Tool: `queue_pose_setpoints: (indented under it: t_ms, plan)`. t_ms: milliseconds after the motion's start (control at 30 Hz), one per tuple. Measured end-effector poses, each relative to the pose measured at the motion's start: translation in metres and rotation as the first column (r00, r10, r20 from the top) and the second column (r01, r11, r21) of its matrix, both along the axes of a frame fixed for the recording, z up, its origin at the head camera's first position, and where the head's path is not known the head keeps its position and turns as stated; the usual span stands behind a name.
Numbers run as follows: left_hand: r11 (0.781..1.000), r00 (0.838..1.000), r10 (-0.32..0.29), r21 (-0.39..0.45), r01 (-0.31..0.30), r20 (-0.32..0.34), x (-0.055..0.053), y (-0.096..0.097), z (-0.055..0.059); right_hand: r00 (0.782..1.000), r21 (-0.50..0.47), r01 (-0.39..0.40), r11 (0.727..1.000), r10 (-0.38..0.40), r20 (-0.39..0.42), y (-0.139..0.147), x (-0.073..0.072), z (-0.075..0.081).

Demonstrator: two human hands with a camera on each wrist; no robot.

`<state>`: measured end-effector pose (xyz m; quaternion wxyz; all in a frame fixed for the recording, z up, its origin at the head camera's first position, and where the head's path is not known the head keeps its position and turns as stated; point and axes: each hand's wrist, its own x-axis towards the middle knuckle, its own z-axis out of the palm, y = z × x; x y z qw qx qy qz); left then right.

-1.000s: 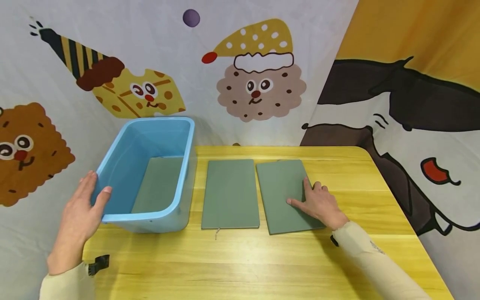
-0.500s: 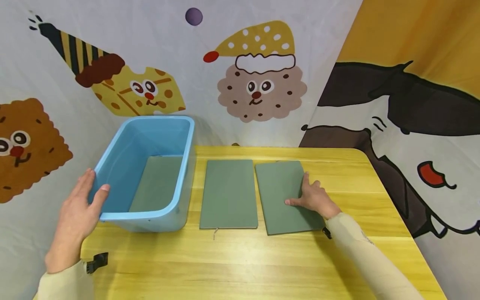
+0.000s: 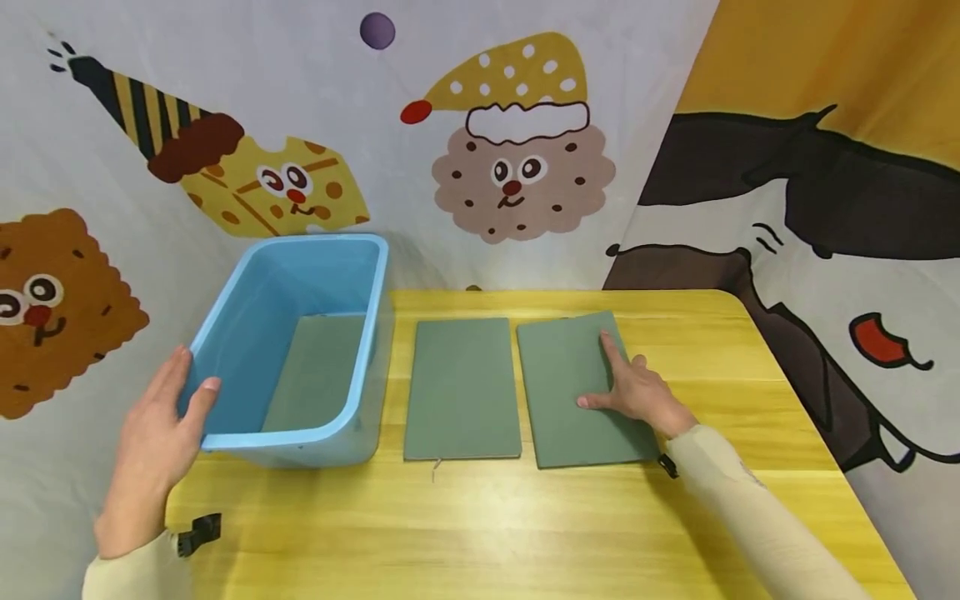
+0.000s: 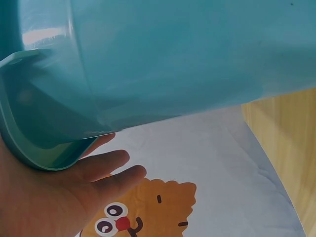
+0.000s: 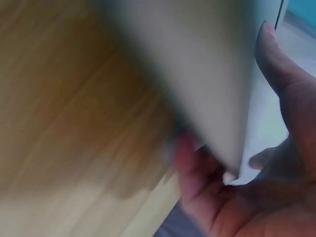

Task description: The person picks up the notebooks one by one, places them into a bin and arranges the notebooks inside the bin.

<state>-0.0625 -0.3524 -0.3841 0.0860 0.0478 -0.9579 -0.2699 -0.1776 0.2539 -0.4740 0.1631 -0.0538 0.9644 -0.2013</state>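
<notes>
On the table, my right hand pinches the right notebook, likely light, stiff, best edge-held; my left hand spreads against the blue tub.

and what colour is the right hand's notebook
The notebook is grey-green, clearest in the head view.

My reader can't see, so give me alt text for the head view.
A person's right hand holds the edge of one green notebook beside a second notebook on a wooden table. The left hand touches the near left corner of a blue bin holding a flat green thing.
</notes>
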Motion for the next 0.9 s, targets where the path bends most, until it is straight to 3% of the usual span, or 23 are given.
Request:
queue_pose_setpoints:
  t_ms: [167, 400, 700, 900]
  plan:
    - [1.0, 1.0, 0.009, 0.012, -0.009, -0.008, 0.007, 0.001, -0.006, 0.996, -0.117, -0.061, 0.991, 0.053, -0.066, 0.014, 0.007, 0.001]
    - [1.0, 1.0, 0.011, -0.003, -0.011, -0.022, 0.005, -0.003, -0.002, 0.993, -0.368, -0.102, 0.924, 0.071, -0.096, 0.027, 0.016, 0.013]
    - [1.0, 1.0, 0.011, 0.009, -0.011, -0.013, 0.002, 0.001, -0.002, 0.992, -0.494, -0.093, 0.865, 0.038, -0.122, 0.037, 0.023, 0.026]
    - [1.0, 1.0, 0.008, 0.006, -0.008, -0.015, 0.002, -0.001, -0.001, 0.993, -0.525, -0.053, 0.85, -0.013, -0.121, 0.033, 0.028, 0.033]
